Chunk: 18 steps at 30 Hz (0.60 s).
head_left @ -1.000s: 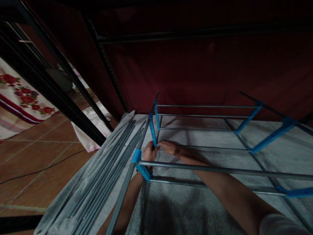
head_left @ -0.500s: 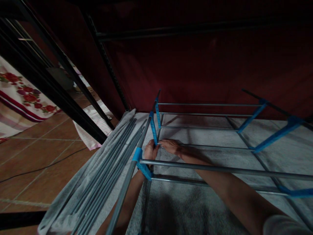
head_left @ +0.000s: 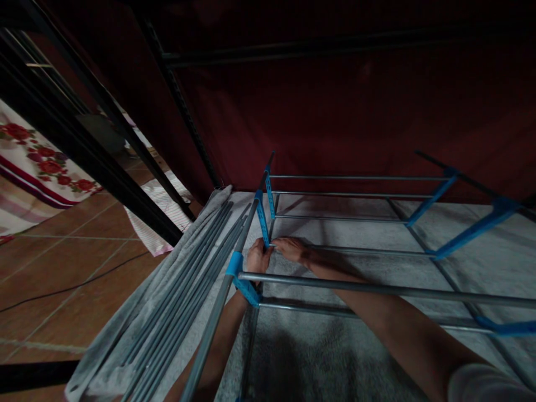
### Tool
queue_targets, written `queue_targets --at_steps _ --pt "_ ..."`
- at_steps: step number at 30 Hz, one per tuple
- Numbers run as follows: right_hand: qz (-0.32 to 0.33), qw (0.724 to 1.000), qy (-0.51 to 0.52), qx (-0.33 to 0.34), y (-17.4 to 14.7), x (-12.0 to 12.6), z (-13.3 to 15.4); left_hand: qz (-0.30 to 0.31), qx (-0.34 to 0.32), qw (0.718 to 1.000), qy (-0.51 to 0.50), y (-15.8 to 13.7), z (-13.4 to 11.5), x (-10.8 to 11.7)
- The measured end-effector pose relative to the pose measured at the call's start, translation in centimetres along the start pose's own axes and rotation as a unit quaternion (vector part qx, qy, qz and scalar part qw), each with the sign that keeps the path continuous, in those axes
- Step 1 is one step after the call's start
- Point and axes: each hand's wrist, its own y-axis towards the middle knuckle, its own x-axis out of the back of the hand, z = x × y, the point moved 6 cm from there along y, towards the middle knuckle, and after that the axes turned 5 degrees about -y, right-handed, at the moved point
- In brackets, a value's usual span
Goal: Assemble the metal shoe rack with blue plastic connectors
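Note:
A rack frame of grey metal tubes and blue plastic brackets lies on a grey blanket (head_left: 310,357). My left hand (head_left: 257,258) is closed around the lower end of a blue bracket (head_left: 262,219) on the left side frame. Right beside it, my right hand (head_left: 290,249) is closed on the left end of a thin metal tube (head_left: 368,252), where that tube meets the bracket. The fingers partly hide the joint. Both forearms reach in under a nearer cross tube (head_left: 377,289), which is fixed to another blue bracket (head_left: 235,264).
Several loose metal tubes (head_left: 188,279) lie along the blanket's left side. Black metal posts (head_left: 104,139) stand at the left, and a dark red sheet (head_left: 335,123) hangs behind the rack. A cable (head_left: 75,286) crosses the tiled floor (head_left: 75,257).

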Motion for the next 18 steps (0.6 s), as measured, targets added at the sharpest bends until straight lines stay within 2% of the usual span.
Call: queue_targets --at_steps 6,11,18 --pt "0.006 0.999 -0.017 -0.027 -0.3 0.5 0.5 0.004 -0.016 1.000 -0.004 0.0 -0.2 0.1" --pt "-0.037 0.989 -0.089 -0.116 -2.7 0.9 -0.4 0.008 -0.011 1.000 0.009 -0.1 0.3 -0.1" --pt "-0.021 0.988 -0.137 -0.062 -3.8 0.9 -0.4 0.007 -0.002 0.999 0.045 -0.1 0.2 -0.1"
